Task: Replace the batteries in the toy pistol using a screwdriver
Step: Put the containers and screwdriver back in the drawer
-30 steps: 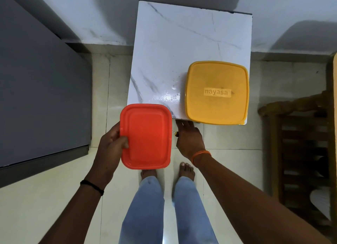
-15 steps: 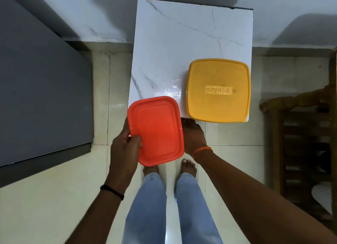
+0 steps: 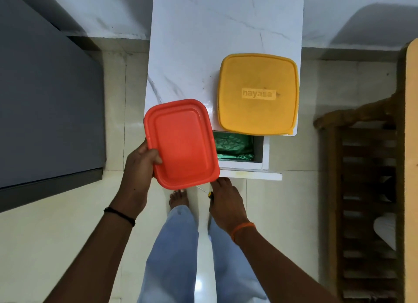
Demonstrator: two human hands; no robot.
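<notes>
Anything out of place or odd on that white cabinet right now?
The yellow container sits at the cabinet top's front right corner, slightly overhanging the edge. Below it the drawer is pulled out, with crumpled green material inside. Nothing looks spilled or damaged.

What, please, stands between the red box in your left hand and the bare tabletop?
Nothing visible does. The red box, gripped by the left hand, already overlaps the bare left side of the tabletop; the yellow box sits to the right.

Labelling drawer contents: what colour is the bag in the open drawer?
Green, crinkled and shiny; the bag shows in the head view, inside the drawer.
</notes>
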